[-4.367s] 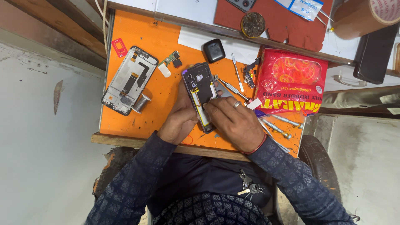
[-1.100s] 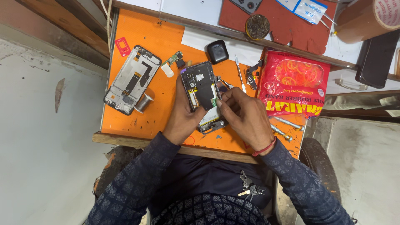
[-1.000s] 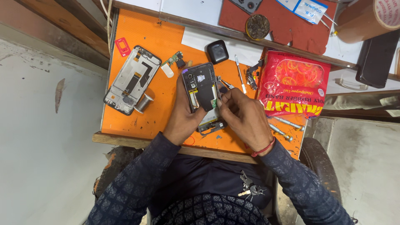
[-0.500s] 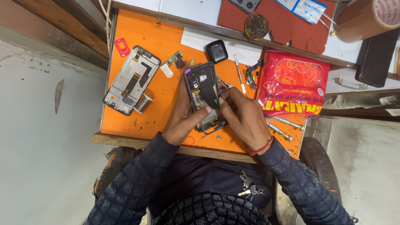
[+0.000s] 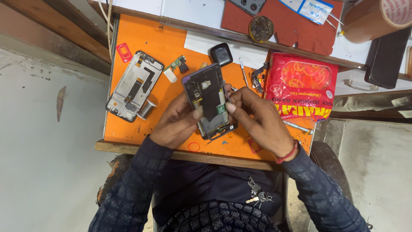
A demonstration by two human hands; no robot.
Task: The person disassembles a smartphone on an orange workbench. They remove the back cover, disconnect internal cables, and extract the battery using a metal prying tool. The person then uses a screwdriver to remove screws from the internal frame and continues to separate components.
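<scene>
Lifted slightly higher, one opened phone [image 5: 209,101] sits gripped by both hands' fingers [image 5: 195,114], two frames total.

A small wooden bench [image 5: 128,147] carries an orange mat [image 5: 150,38] that covers most of its top; a plank edge runs along the near side. Past the far edge lies a white top [image 5: 193,13] with a dark red mat [image 5: 300,30] on it. Left of the bench spreads a grey concrete floor [image 5: 43,163], scuffed and stained, with wooden beams [image 5: 47,25] crossing its far left corner. Right of the bench is more grey concrete [image 5: 377,167]. The light is even and soft.
</scene>
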